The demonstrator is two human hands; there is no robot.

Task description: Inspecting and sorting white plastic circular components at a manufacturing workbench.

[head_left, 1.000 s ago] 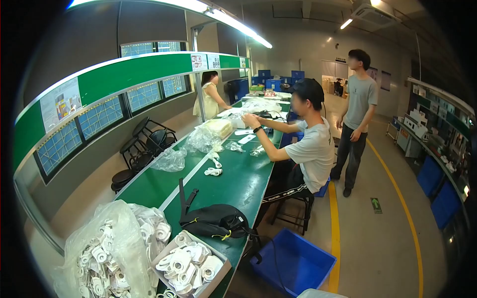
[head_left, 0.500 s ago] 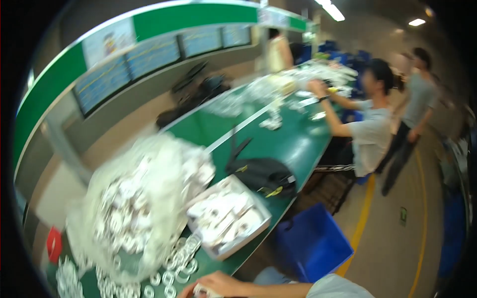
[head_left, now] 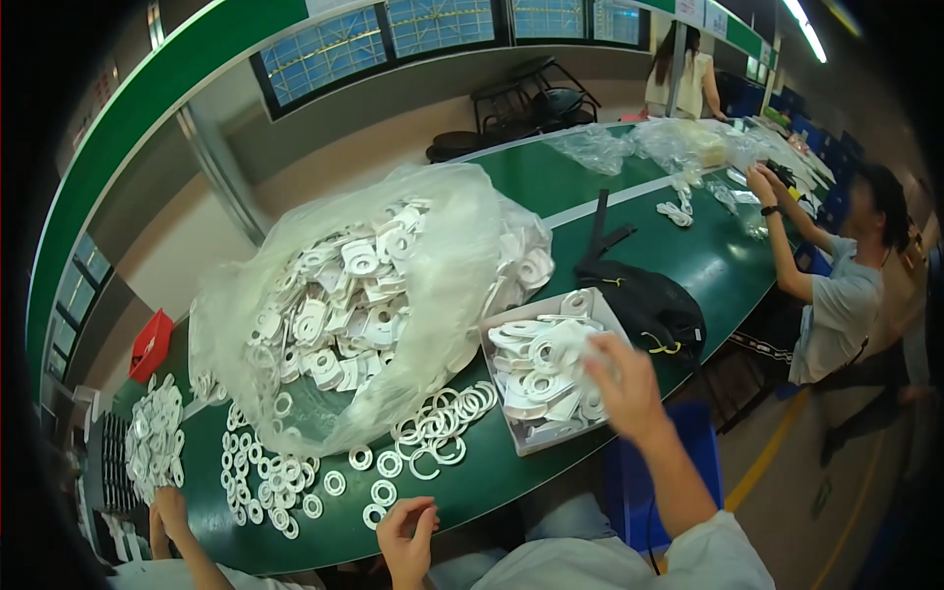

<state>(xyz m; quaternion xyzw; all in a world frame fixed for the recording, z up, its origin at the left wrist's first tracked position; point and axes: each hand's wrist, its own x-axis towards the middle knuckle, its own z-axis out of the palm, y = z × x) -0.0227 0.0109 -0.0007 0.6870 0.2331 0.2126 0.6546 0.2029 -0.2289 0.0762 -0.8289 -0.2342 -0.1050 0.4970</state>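
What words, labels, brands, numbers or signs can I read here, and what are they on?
None can be read clearly.
Paper sheets on the green overhead board: too small or cut off.
Pale tag on the black bag: too small.
Trouser stripe on the seated person: pattern too blurred.
White parts in the box by the right hand: no lettering I can make out.

Head-worn fisheye, close and downward over green bench [head_left: 728, 246], rim seemingly murky
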